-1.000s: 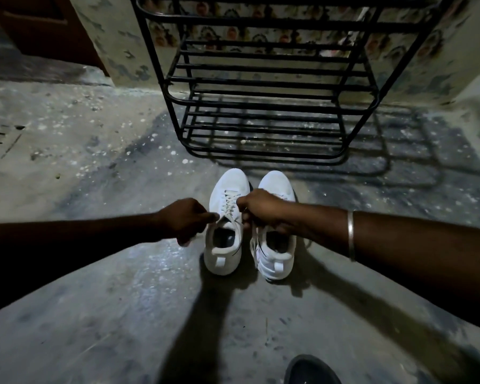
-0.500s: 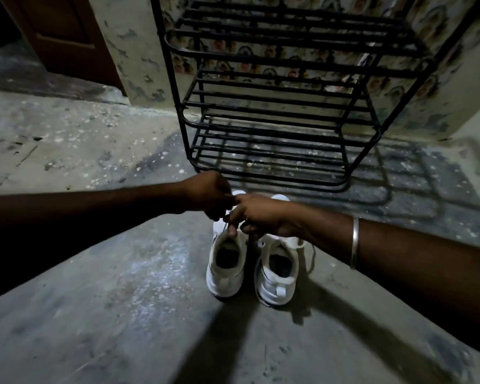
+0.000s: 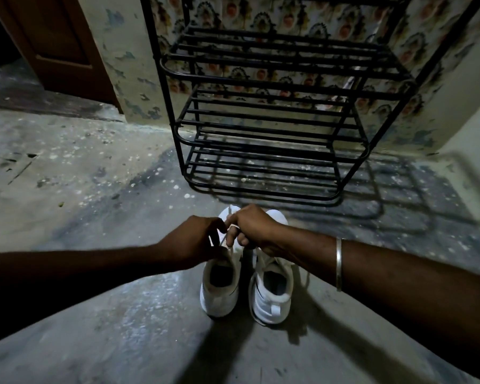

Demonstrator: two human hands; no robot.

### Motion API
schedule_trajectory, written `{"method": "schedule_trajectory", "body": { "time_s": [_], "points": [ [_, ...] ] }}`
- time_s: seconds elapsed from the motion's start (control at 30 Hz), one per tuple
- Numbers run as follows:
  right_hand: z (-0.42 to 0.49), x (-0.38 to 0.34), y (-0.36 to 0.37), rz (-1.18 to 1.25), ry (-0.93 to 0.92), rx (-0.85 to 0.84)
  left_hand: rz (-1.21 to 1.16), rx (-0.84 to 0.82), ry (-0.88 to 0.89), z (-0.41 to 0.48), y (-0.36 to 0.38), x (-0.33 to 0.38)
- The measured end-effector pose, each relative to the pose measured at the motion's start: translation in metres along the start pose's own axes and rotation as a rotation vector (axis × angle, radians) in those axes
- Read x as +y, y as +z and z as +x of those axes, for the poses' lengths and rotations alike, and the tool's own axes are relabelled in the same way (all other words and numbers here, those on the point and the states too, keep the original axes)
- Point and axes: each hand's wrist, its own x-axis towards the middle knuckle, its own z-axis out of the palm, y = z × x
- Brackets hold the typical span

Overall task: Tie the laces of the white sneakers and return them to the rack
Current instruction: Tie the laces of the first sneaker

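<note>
Stained concrete floor (image 3: 94, 189), left hand (image 3: 190, 241) and right hand (image 3: 254, 230) pinching laces (image 3: 221, 242) over left sneaker (image 3: 221, 284), forearms extended

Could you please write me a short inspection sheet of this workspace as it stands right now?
Surface: bare concrete floor, stained and speckled.
Job's things: two white sneakers side by side on the floor, toes toward the black metal rack; rack shelves hold no shoes.
Clutter: nothing seen.
Hands: left hand and right hand both pinch the laces over the left-side sneaker; a bangle sits on the right forearm.
Cables: nothing seen.
Surroundings: patterned wall behind the rack, wooden door at upper left.
</note>
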Motion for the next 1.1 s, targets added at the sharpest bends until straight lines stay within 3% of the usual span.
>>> {"method": "schedule_trajectory", "body": {
  "time_s": [0.13,0.23,0.47,0.77,0.97,1.03,1.1],
  "points": [
    [0.000,-0.001,0.006,0.023,0.005,-0.008,-0.053,0.107,-0.040,0.006,0.005,0.006],
    [0.000,0.002,0.002,0.004,-0.005,-0.012,-0.121,0.091,-0.076,0.016,0.000,0.008],
    [0.008,0.018,-0.011,-0.082,-0.038,0.142,-0.214,0.106,-0.074,0.016,0.003,0.008],
    [0.005,0.016,-0.005,-0.040,-0.058,0.048,-0.507,0.282,-0.030,0.037,-0.023,0.024],
    [0.013,0.024,-0.010,0.102,-0.095,0.014,-0.626,0.359,-0.358,0.046,-0.020,-0.011],
    [0.010,0.028,-0.012,0.120,-0.095,0.004,-0.661,0.225,-0.553,0.041,-0.011,-0.024],
    [0.010,0.031,-0.014,0.124,-0.095,0.017,-0.601,-0.016,-0.721,0.033,-0.006,-0.032]
  ]
}}
